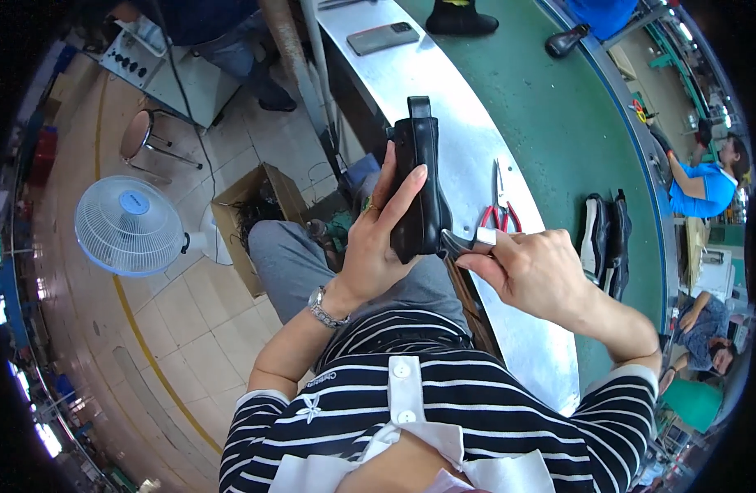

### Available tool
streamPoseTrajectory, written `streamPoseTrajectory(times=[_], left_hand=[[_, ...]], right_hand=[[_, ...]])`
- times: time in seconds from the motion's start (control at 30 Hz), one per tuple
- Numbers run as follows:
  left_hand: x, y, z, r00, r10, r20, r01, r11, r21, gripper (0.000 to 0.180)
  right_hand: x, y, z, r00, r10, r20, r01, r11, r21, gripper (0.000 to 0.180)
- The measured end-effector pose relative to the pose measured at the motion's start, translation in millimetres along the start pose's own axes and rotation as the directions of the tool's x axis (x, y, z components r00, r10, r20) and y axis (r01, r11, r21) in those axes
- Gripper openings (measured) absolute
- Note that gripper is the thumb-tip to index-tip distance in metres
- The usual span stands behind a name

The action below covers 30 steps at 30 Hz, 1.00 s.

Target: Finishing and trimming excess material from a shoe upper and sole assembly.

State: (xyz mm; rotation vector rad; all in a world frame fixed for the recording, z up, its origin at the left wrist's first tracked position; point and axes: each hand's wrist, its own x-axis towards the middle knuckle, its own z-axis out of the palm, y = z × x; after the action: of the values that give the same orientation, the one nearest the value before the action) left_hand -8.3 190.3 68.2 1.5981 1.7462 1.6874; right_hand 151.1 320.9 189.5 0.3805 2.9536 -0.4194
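Observation:
My left hand [376, 234] is wrapped round a black leather boot [427, 177], thumb hidden, with two fingers stretched along its side. The boot stands roughly upright over my lap, and a pull loop shows at its top. In my right hand [535, 271] is a hand tool with a curved dark metal tip [453, 243]; the tip meets the boot's lower right edge. Most of the tool is hidden by my fingers, and a white band wraps one of them. Red-handled scissors [500, 204] lie on the metal bench just beyond my right hand.
The narrow metal bench [526, 345] runs along a green conveyor belt [550, 123] carrying several black shoes [616, 238]. A phone [383, 38] lies at the bench's far end. Left are a cardboard box [283, 193], a fan [130, 226] and a stool [137, 134]. Other people sit across the belt.

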Motion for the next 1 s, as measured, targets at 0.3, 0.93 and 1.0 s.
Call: streamPoseTrajectory(times=[0.3, 0.93, 1.0], left_hand=[[-7.9, 3.3, -20.0, 0.998, -0.039, 0.058, 0.043, 0.997, -0.068, 0.103], [-49.8, -8.6, -15.9, 0.956, -0.208, 0.204, 0.246, 0.952, -0.18, 0.119], [-12.2, 9.0, -18.2, 0.983, -0.165, 0.08, 0.16, 0.985, 0.062, 0.116]], right_hand=[[21.6, 136.8, 157.7, 0.856, 0.511, -0.077, -0.513, 0.858, -0.019, 0.032], [89.8, 52.6, 265.0, 0.957, 0.122, -0.262, 0.179, 0.462, 0.869, 0.088], [80.4, 44.2, 229.6, 0.981, 0.139, -0.135, 0.082, 0.336, 0.938, 0.084]])
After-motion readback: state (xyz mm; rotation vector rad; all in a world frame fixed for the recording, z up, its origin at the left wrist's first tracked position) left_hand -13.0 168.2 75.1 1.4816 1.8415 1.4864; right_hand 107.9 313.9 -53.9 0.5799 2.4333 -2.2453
